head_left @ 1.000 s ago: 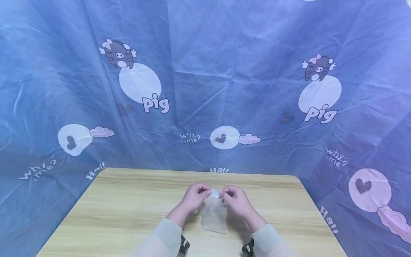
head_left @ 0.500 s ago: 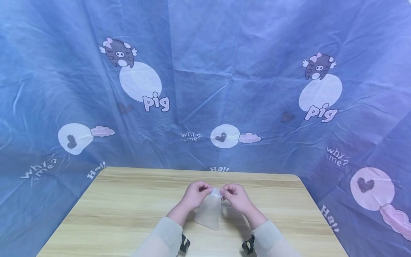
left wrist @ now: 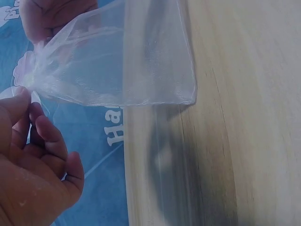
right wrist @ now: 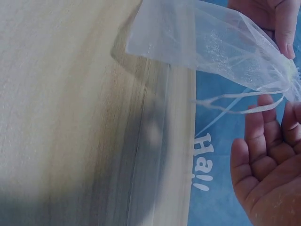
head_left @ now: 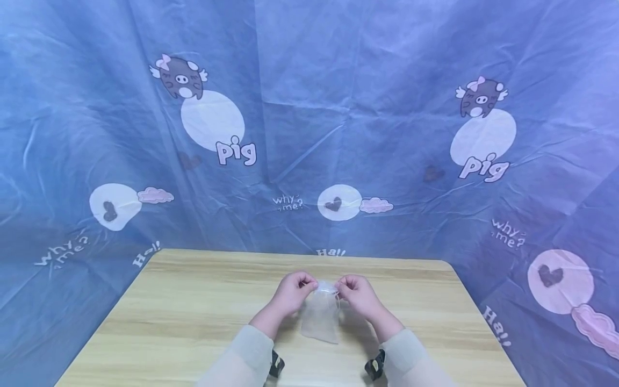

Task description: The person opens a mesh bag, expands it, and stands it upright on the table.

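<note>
A sheer white organza drawstring pouch [head_left: 321, 320] hangs between my two hands over the table, its mouth gathered into a ruffle. At the left side of the neck, my left hand [head_left: 292, 294] pinches between thumb and forefinger. Opposite it, my right hand [head_left: 357, 294] pinches the neck's right side. In the right wrist view a white drawstring loop [right wrist: 244, 109] dangles by the right hand's fingers. The left wrist view shows the pouch's body [left wrist: 141, 61] flat and see-through, narrowing toward the pinched neck.
Beneath the hands lies a light wood-grain table [head_left: 193, 312]. A blue printed cloth [head_left: 309, 134] stands behind it and along both sides. Black straps [head_left: 374, 364] with small devices sit at the cuffs.
The pouch's lower end swung left, then came back toward the middle. Both hands stay at its neck, with the right hand now slightly farther from the left than half a second ago.
</note>
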Tool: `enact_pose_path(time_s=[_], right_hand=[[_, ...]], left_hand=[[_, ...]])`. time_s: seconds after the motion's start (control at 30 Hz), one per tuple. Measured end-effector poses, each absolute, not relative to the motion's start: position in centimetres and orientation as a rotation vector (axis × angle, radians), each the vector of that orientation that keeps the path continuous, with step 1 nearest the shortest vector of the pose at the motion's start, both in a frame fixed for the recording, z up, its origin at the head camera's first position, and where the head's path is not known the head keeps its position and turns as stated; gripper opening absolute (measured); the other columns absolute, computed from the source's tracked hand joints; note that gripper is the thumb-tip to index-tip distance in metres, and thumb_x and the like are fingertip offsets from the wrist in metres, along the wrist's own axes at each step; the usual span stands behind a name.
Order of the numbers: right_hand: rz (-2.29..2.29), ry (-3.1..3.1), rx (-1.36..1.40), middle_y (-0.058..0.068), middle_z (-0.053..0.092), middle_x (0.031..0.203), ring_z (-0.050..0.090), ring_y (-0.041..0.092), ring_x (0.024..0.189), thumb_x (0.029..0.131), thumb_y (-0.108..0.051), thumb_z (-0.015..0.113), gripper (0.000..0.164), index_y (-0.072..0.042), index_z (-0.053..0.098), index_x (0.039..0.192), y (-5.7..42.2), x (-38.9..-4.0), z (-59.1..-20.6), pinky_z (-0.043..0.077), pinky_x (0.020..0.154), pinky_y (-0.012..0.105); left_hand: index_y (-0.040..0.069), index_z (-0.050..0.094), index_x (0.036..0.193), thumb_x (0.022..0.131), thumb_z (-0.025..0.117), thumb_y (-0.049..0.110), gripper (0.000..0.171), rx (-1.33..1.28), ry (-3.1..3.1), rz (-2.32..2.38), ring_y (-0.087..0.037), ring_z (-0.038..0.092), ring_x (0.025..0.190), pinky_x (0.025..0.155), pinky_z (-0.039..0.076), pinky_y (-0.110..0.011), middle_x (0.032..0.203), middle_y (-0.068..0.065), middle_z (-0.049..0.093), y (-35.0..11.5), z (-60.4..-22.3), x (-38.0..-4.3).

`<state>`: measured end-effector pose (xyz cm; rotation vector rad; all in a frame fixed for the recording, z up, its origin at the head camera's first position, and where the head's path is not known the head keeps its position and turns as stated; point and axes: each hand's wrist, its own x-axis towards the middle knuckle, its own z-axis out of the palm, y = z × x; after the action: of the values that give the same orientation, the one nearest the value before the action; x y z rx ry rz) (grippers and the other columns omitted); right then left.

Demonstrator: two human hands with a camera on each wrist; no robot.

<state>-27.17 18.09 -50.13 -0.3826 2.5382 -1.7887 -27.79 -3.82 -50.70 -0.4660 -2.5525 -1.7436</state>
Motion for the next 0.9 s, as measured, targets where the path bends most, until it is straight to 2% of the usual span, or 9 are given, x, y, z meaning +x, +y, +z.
enact_pose_path(time_s=[0.13,0.3,0.43,0.53,0.73,0.83,0.9], right_hand=[[-1.718,2.599,-0.355,0.013,0.072,0.083,0.069,0.025,0.079,0.100,-0.002,0.062,0.018,0.007,0.068,0.086,18.1,-27.3,-50.0,0.054,0.074,0.029],[-1.635,2.651,-0.313,0.008,0.070,0.080,0.067,0.028,0.076,0.099,-0.003,0.062,0.017,0.003,0.067,0.083,18.1,-27.3,-49.7,0.047,0.059,0.025],[-1.562,2.714,-0.276,0.004,0.069,0.075,0.054,0.014,0.062,0.094,-0.002,0.063,0.017,-0.002,0.067,0.078,18.1,-27.3,-49.4,0.038,0.051,0.022],[-1.505,2.763,-0.237,0.001,0.069,0.074,0.044,0.011,0.055,0.090,-0.002,0.063,0.017,-0.005,0.065,0.073,18.1,-27.2,-49.1,0.034,0.048,0.022],[-1.430,2.820,-0.166,0.000,0.064,0.069,0.045,0.012,0.055,0.088,-0.005,0.061,0.019,-0.009,0.061,0.069,18.0,-27.2,-48.8,0.037,0.049,0.026],[-1.531,2.785,-0.153,0.002,0.066,0.074,0.054,0.014,0.062,0.090,-0.002,0.060,0.016,-0.006,0.062,0.075,18.0,-27.3,-48.8,0.045,0.055,0.026],[-1.648,2.733,-0.200,0.007,0.070,0.082,0.062,0.017,0.072,0.092,0.003,0.059,0.010,-0.001,0.063,0.084,18.0,-27.2,-48.8,0.053,0.064,0.026]], left_hand=[[0.002,0.073,0.096,0.101,0.071,0.010,0.010,-0.479,-2.566,-1.721,-0.012,0.058,0.080,0.074,0.052,-0.029,0.087,-0.001,0.068,-3.9,-50.6,-27.8],[0.003,0.073,0.096,0.102,0.070,0.011,0.010,-0.492,-2.590,-1.679,-0.012,0.060,0.082,0.077,0.053,-0.030,0.089,-0.001,0.069,-4.0,-50.3,-27.8],[0.004,0.072,0.096,0.103,0.069,0.012,0.011,-0.495,-2.615,-1.655,-0.012,0.060,0.082,0.078,0.054,-0.031,0.090,-0.001,0.068,-4.1,-50.2,-27.8],[0.006,0.071,0.096,0.104,0.068,0.013,0.011,-0.494,-2.639,-1.628,-0.012,0.059,0.082,0.078,0.053,-0.031,0.089,0.001,0.067,-4.2,-50.1,-27.8],[0.007,0.070,0.095,0.104,0.067,0.013,0.011,-0.525,-2.657,-1.595,-0.010,0.055,0.078,0.074,0.051,-0.030,0.086,0.003,0.063,-4.1,-50.0,-27.7],[0.006,0.070,0.096,0.103,0.067,0.013,0.011,-0.539,-2.659,-1.601,-0.011,0.055,0.078,0.074,0.050,-0.029,0.086,0.003,0.063,-4.1,-50.0,-27.6],[0.005,0.070,0.096,0.103,0.068,0.013,0.010,-0.546,-2.655,-1.605,-0.011,0.055,0.078,0.074,0.050,-0.030,0.086,0.002,0.063,-4.1,-49.9,-27.6]])
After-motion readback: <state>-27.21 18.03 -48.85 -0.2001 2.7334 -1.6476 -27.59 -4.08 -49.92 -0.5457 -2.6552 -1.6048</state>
